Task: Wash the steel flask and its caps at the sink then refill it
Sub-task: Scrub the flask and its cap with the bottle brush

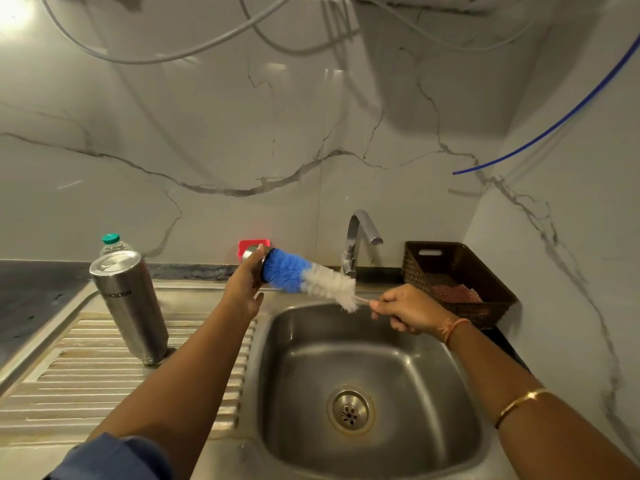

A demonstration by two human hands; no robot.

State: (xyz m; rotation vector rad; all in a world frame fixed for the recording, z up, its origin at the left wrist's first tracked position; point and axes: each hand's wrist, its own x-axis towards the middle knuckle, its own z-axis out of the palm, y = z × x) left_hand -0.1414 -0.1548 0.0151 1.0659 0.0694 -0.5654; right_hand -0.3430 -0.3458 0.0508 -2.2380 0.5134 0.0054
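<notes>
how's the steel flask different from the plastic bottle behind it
The flask is opaque steel; the bottle is clear plastic. The flask's lettering reads upside down, so it seems to stand mouth down, while the bottle's green cap is on top. The flask shows in full; the bottle is mostly hidden behind it. Both stand left of the sink, and neither is held.

Ribbed drainboard (86, 386) — steel flask (131, 306) stands on it, bottle (111, 244) behind
</notes>
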